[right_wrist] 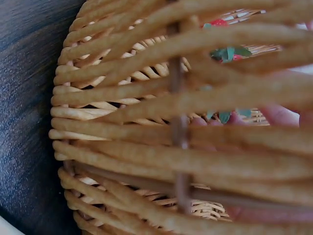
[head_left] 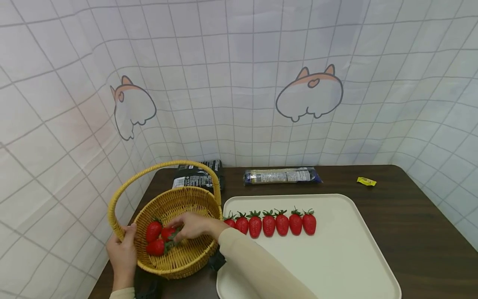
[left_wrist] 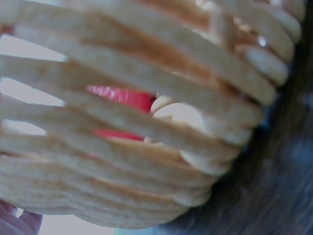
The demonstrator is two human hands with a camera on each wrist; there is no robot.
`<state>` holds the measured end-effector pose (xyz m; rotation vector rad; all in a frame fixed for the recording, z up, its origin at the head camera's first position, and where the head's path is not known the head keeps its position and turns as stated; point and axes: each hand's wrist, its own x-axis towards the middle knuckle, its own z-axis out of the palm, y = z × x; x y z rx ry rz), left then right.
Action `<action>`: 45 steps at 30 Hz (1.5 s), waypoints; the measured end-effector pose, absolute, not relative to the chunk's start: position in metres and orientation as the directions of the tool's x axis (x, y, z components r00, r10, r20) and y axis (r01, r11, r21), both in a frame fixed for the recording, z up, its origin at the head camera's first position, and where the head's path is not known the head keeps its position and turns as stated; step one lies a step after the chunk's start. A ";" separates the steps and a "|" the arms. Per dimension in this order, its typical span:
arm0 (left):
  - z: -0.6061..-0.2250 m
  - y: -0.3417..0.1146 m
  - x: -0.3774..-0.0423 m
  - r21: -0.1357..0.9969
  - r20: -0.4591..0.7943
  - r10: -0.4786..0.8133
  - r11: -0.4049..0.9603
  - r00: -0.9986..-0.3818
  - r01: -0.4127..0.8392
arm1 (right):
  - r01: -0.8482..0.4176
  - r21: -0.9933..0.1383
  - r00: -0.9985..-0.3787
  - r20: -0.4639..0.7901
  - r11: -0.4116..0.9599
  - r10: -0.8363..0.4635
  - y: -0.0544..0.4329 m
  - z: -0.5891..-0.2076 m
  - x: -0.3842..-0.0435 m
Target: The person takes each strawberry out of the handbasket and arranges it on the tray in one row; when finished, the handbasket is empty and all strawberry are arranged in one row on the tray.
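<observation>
A yellow wicker basket (head_left: pixel 194 265) with a tall handle stands at the left of the table. Its rim near the handle's base is gripped by my left hand (head_left: pixel 123 253), thumb over the edge. Reaching inside, my right hand (head_left: pixel 196 226) pinches a strawberry (head_left: pixel 169 233) with its fingertips partly hidden. Two more strawberries lie beside it, one behind (head_left: pixel 153 231) and one in front (head_left: pixel 155 248). Through the weave in the left wrist view, a red strawberry (left_wrist: pixel 127 98) shows. Green leaves (right_wrist: pixel 230 53) and my right fingers appear behind the basket's wall in the right wrist view.
Right of the basket lies a white tray (head_left: pixel 336 257), with a row of several strawberries (head_left: pixel 269 224) along its far side. Behind stand a black package (head_left: pixel 198 176), a long clear-and-blue packet (head_left: pixel 281 176) and a small yellow wrapper (head_left: pixel 366 181). Gridded white cloth (head_left: pixel 239 83) surrounds the table.
</observation>
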<state>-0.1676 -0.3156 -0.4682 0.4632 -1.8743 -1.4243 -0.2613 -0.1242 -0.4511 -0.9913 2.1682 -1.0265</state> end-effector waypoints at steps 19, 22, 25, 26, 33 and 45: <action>-0.468 -0.316 -0.167 0.938 0.325 -0.653 0.315 -0.684 0.145 | -0.421 -0.835 -0.420 -0.167 0.355 -0.892 -0.132 -0.452 -0.255; -0.468 -0.316 -0.168 0.936 0.329 -0.652 0.319 -0.683 0.146 | -0.419 -0.835 -0.404 -0.179 0.355 -0.897 -0.132 -0.452 -0.254; -0.468 -0.317 -0.168 0.938 0.324 -0.651 0.314 -0.687 0.145 | -0.415 -0.842 -0.384 -0.181 0.345 -0.905 -0.132 -0.453 -0.253; -0.468 -0.317 -0.168 0.939 0.323 -0.651 0.314 -0.687 0.144 | -0.406 -0.849 -0.374 -0.183 0.338 -0.909 -0.132 -0.453 -0.253; -0.468 -0.317 -0.168 0.942 0.311 -0.652 0.310 -0.692 0.132 | -0.356 -0.880 -0.308 -0.206 0.314 -0.929 -0.129 -0.455 -0.252; -0.470 -0.318 -0.168 0.934 0.323 -0.656 0.339 -0.682 0.116 | -0.426 -0.848 -0.297 -0.197 0.315 -0.934 -0.127 -0.452 -0.244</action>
